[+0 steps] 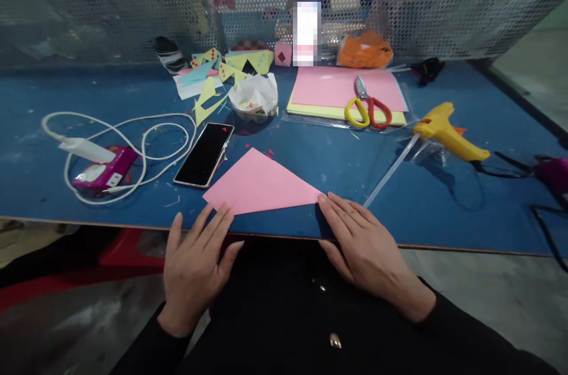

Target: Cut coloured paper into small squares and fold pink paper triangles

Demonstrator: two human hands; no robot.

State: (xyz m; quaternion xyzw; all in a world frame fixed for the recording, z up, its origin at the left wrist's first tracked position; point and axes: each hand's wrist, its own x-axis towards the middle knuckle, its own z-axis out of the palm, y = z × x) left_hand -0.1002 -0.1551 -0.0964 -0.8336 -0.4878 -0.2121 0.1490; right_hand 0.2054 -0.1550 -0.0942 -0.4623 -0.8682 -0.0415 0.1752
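A folded sheet of pink paper (261,183) lies flat near the front edge of the blue table, its peak pointing away from me. My left hand (197,259) rests its outstretched fingertips on the paper's lower left edge, thumb apart. At the right-hand corner, the fingertips of my right hand (361,239) press on the paper, its fingers extended and its thumb off to the side below the table edge. Neither hand is wrapped round anything. Just beyond the paper's left side lies a dark-screened phone (205,154).
Scissors (368,104) lie on stacked coloured paper (350,88). A yellow glue gun (450,131) with a glue stick is at right. A scrap bowl (254,97) and paper offcuts (206,100) stand behind; a white cable (146,144) loops by a purple socket (106,169) at left.
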